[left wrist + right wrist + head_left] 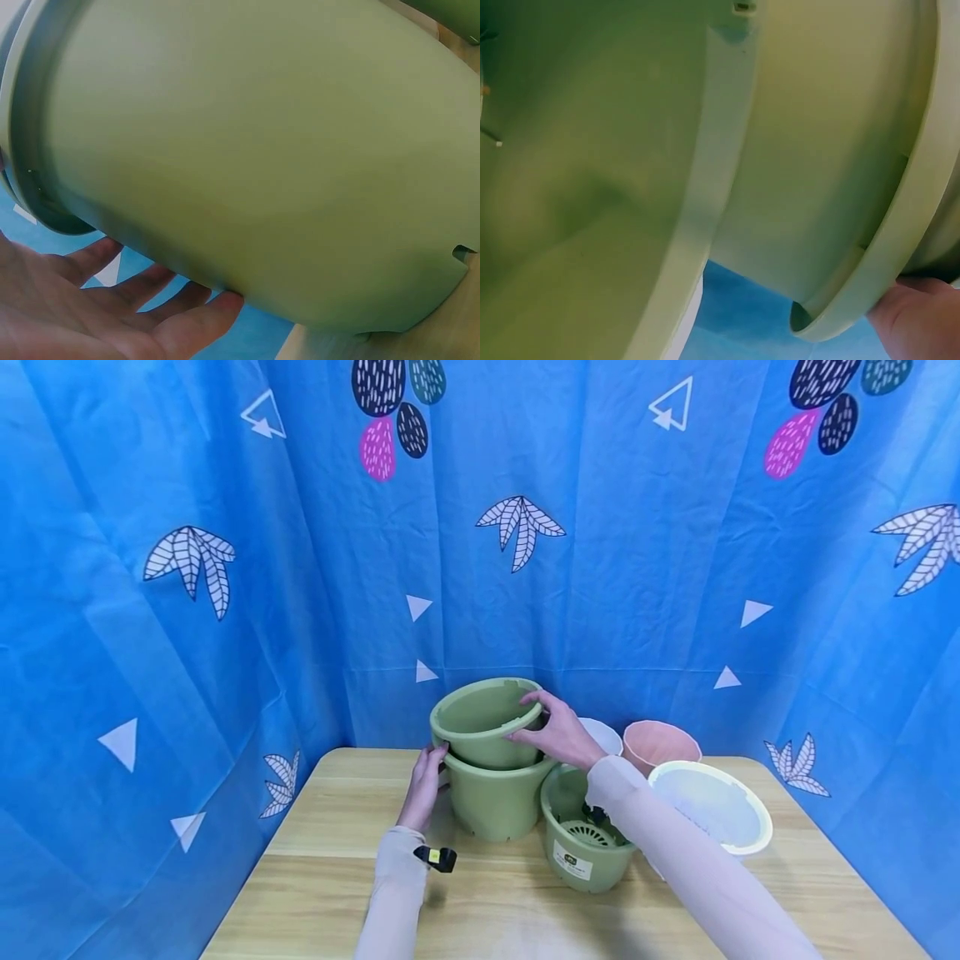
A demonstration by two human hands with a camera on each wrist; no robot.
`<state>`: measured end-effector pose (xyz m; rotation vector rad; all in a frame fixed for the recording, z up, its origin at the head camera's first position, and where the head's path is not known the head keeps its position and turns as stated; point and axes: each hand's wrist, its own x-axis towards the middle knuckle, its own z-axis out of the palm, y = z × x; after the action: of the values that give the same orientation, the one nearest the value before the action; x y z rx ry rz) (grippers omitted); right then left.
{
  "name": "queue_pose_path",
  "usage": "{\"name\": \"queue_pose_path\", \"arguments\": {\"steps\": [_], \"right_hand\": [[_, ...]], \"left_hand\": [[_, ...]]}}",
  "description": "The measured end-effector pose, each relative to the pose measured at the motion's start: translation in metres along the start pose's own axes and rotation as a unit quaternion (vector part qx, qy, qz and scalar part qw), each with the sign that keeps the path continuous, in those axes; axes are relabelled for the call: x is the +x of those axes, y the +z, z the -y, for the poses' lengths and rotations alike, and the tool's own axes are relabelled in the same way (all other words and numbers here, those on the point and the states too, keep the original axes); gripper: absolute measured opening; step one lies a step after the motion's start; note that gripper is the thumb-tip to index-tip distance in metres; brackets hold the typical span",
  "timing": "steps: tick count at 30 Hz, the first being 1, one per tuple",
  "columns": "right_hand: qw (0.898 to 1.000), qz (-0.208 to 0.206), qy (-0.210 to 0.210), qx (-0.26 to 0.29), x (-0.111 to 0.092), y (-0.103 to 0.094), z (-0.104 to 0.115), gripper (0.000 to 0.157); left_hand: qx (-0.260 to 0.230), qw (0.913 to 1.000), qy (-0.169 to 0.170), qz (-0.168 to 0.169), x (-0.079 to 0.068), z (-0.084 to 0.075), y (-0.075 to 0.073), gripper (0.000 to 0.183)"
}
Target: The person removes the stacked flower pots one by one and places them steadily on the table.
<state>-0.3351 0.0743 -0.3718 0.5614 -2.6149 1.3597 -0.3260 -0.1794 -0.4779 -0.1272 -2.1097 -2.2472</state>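
Two green plastic flowerpots are together at the table's back left. The upper flowerpot (480, 748) sits tilted, partly inside the lower flowerpot (495, 806), which stands upright. My right hand (561, 735) pinches the upper pot's right rim, thumb outside and fingers over the inner side. In the right wrist view only part of that hand (922, 319) shows, beside a pot rim. My left hand (425, 785) is at the left side of the stack, just below the upper rim. The left wrist view shows its fingers (199, 319) extended along the lower pot's side, fingertips right at the wall.
A third green flowerpot (573, 860) with a white label and slotted base leans right of the stack, partly behind my right sleeve. Further right are a white pot (602, 737), a pink pot (660, 743) and a pale cream-rimmed pot (712, 806). A blue patterned curtain (487, 610) surrounds the wooden table (315, 877).
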Motion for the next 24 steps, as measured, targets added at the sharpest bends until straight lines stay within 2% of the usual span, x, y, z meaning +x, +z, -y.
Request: {"name": "queue_pose_path", "arguments": {"steps": [12,19,24], "right_hand": [[0.999,-0.031,-0.004,0.021,0.0002,-0.0021,-0.0021,0.054],[0.998,-0.044,-0.005,0.045,0.0015,-0.0043,-0.0014,0.058],[0.997,-0.052,-0.009,0.060,0.0005,-0.0070,0.0025,0.055]], "left_hand": [[-0.007,1.0000,-0.003,0.000,0.0010,-0.0007,0.0006,0.064],[-0.008,0.9999,-0.006,-0.003,0.0011,0.0001,-0.0004,0.066],[-0.001,1.0000,-0.008,-0.002,0.0027,0.0007,-0.0002,0.069]]}}
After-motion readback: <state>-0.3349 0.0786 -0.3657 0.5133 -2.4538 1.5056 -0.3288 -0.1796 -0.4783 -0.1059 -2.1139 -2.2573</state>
